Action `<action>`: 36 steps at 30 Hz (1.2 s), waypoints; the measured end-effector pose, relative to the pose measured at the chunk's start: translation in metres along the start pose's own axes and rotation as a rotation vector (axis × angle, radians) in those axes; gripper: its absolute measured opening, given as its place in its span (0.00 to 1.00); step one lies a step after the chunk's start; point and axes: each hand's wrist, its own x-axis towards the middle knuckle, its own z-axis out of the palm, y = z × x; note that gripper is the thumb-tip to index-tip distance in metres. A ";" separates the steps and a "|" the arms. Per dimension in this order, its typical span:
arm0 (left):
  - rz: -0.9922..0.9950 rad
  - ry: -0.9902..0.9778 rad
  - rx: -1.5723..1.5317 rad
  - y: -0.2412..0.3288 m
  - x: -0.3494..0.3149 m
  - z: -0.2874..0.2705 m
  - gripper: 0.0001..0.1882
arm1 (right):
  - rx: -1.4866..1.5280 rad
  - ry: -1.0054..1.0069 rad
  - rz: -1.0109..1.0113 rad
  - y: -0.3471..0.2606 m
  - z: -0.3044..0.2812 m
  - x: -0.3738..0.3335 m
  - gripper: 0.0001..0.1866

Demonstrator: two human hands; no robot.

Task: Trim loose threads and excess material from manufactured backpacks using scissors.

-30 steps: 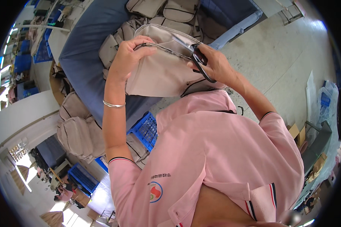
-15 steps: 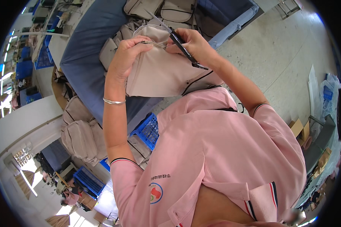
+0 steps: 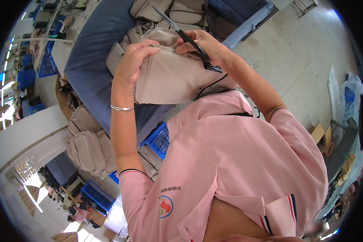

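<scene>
A beige backpack point(image 3: 171, 78) lies in front of me with its mouth gaping at the far side. My left hand point(image 3: 130, 62) is closed on the backpack's edge, thumb and fingers pinched at the left end of the opening. My right hand point(image 3: 207, 47) holds a pair of scissors point(image 3: 192, 44) with black handles, the blades pointing away and to the left over the opening. The thumb and fingertips of that hand also rest at the opening's right side; whether they grip the fabric I cannot tell.
More beige backpacks point(image 3: 188, 11) lie beyond, inside a blue padded enclosure point(image 3: 90, 52). At the lower left stand further backpacks point(image 3: 86, 145) and a blue plastic crate point(image 3: 158, 140). Concrete floor point(image 3: 286, 52) stretches to the right, with cardboard point(image 3: 320, 137) at its edge.
The backpack's opening has spread wider between my hands. My left hand has shifted slightly left, and the scissors' tip has swung a little left and away.
</scene>
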 end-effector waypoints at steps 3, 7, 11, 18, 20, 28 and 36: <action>-0.005 0.002 0.011 -0.001 0.001 0.000 0.12 | -0.011 0.001 -0.009 0.006 -0.005 0.004 0.11; 0.005 0.005 -0.005 -0.003 0.000 0.001 0.13 | 0.023 -0.001 -0.008 0.009 -0.005 0.004 0.13; 0.003 0.008 -0.014 -0.005 -0.001 0.000 0.12 | 0.033 -0.001 0.003 0.006 -0.002 0.002 0.12; 0.104 0.009 0.074 -0.010 -0.001 0.003 0.10 | 0.053 -0.012 0.007 0.009 -0.003 0.000 0.12; 0.120 0.001 0.099 -0.009 -0.003 0.006 0.10 | 0.052 -0.019 0.006 0.008 -0.003 -0.002 0.12; 0.231 -0.005 0.268 -0.004 -0.010 0.020 0.12 | 0.075 -0.052 -0.082 0.011 0.000 -0.016 0.13; 0.311 -0.083 0.297 -0.007 -0.014 0.019 0.09 | -0.022 -0.027 -0.177 0.014 0.006 -0.035 0.14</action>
